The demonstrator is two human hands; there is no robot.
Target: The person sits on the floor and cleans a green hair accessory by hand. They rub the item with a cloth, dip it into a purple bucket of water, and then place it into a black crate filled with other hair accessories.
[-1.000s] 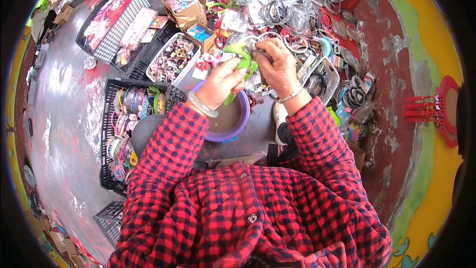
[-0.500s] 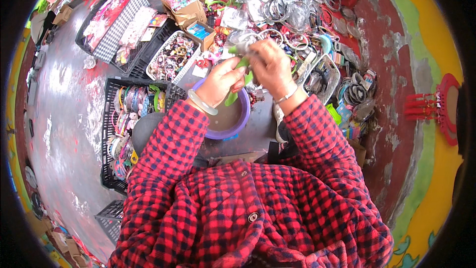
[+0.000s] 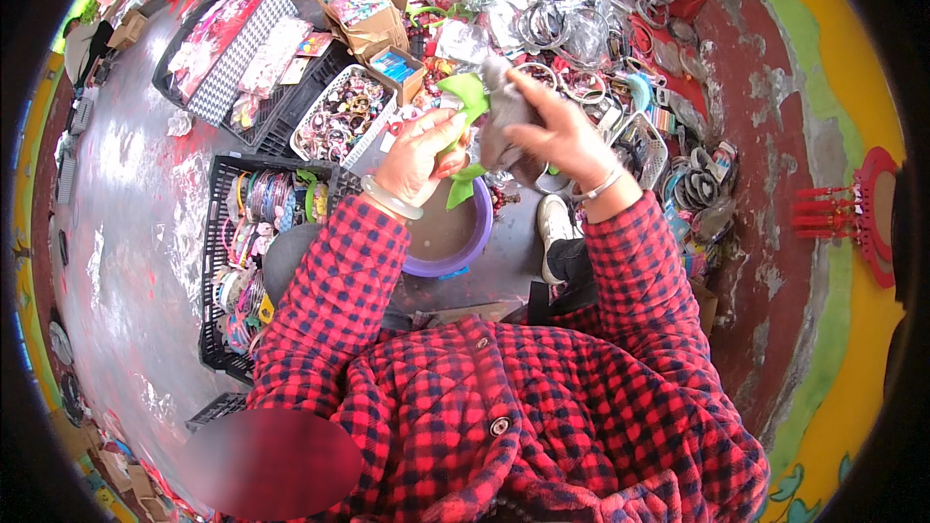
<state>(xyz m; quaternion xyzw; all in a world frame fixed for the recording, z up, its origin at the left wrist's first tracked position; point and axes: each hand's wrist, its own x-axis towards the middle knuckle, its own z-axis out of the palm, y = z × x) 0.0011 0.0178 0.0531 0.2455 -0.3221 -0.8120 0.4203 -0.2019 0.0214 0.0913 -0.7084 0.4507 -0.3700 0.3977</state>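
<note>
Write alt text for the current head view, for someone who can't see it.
A person's left hand holds a bright green item while the right hand touches a blurred grey item, above a purple basin. Bagged accessories lie heaped beyond; a black crate stands left.

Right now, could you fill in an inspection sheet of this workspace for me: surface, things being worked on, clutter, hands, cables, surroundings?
Surface: shiny grey floor, with pale patches.
Job's things: green piece and grey cloth, above or near a purple basin.
Clutter: black crate of hair accessories; white basket of small bands; large heap of hoops and clear bags.
Left hand: closed on the green piece.
Right hand: against the grey cloth, fingers spread; grip unclear.
Cables: nothing seen.
Surroundings: yellow painted band and red tasselled ornament at far right.
</note>
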